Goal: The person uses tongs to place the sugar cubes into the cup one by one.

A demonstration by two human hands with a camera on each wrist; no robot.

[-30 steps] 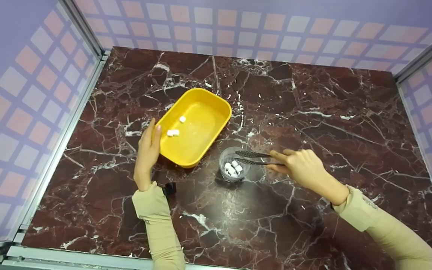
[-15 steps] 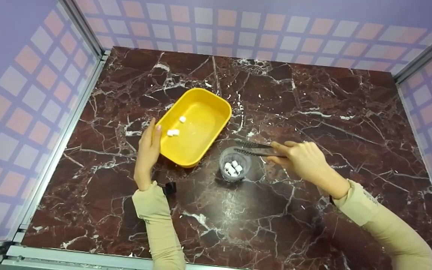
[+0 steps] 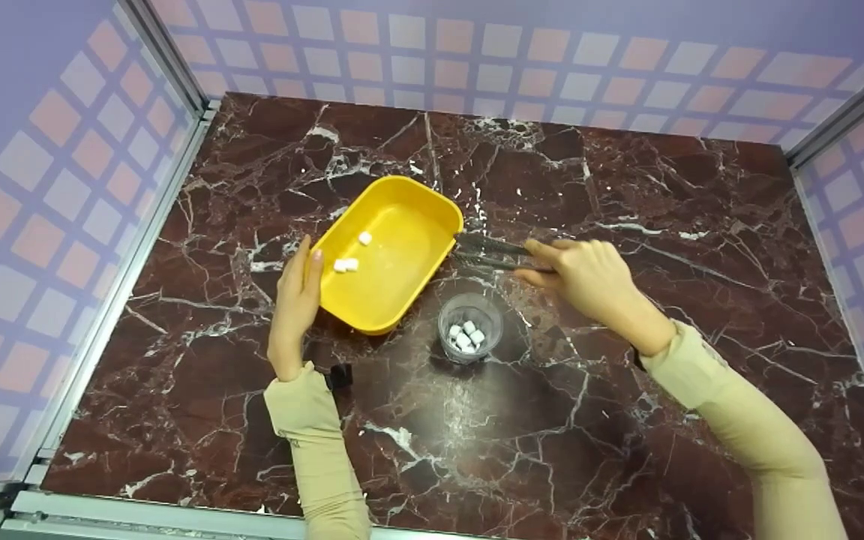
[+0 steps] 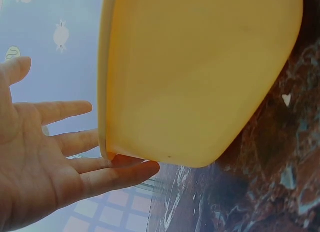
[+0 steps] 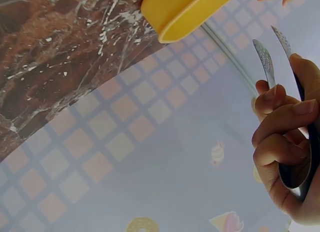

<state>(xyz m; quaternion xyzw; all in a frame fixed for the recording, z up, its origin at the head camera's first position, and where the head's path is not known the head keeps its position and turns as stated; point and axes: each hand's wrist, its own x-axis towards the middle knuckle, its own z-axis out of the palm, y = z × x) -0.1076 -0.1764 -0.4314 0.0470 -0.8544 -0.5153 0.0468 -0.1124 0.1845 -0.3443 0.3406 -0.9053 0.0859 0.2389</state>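
Observation:
My right hand [image 3: 586, 277] grips a pair of dark tongs [image 3: 496, 244], whose perforated tips point left near the right rim of a yellow basin [image 3: 402, 255]. The right wrist view shows the two tong tips [image 5: 265, 59] apart with nothing between them. My left hand [image 3: 298, 300] touches the basin's left side, its fingers [image 4: 122, 177] extended along the rim in the left wrist view. Several white marshmallows [image 3: 351, 265] lie in the left part of the basin. A clear plastic cup [image 3: 493, 313] holds several more marshmallows [image 3: 464, 339].
The dark red marble table [image 3: 589, 450] carries white veins and small specks. Purple walls with checkered squares [image 3: 469, 67] border it at the back and sides. A metal rail [image 3: 139, 262] runs along the left edge.
My right hand has moved the tongs from over the cup up and away, to beside the basin's right rim. The left hand, basin and cup have stayed in place.

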